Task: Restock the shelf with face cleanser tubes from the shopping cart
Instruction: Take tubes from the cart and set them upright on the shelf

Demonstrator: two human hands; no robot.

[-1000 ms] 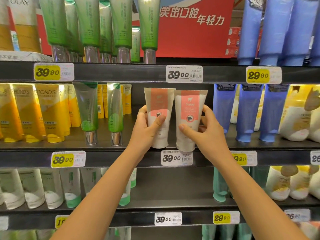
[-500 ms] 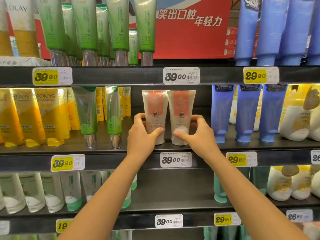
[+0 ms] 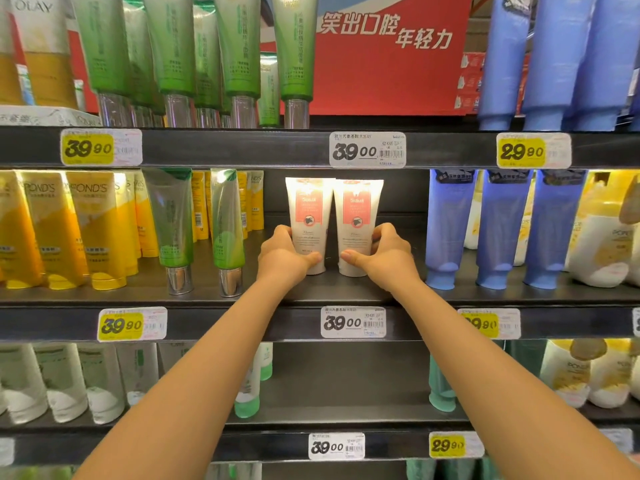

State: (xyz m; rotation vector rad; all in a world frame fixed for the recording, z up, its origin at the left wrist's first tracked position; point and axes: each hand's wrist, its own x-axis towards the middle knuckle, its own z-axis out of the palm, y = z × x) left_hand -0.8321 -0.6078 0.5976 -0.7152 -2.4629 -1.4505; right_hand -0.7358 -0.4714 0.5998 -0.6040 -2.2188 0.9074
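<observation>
The shelving unit filled the view, with 3 dark front edges visible, each carrying price tags. A red sign with white characters stood behind the top level.

On the middle shelf, product groups were arranged in this order from left to right:
- yellow tubes, standing cap-down in several rows;
- 2 green tubes with silver caps, standing at the front;
- a gap holding the task items;
- 3 blue tubes, standing cap-down side by side.

The 2 face cleanser tubes occupied the gap, set back from the front edge. Both were white with coral labels, upright and cap-down, with the caps at the shelf surface. The left tube and the right tube touched each other along their upper edges.

Both hands reached in from below on bare forearms. The left hand gripped the lower part of the left tube, with the fingers curled round its outer side and the thumb across the front near the cap. The right hand gripped the lower part of the right tube in mirrored fashion.

A white price tag reading 39.00 was fixed to the shelf edge directly below the 2 tubes.
</observation>
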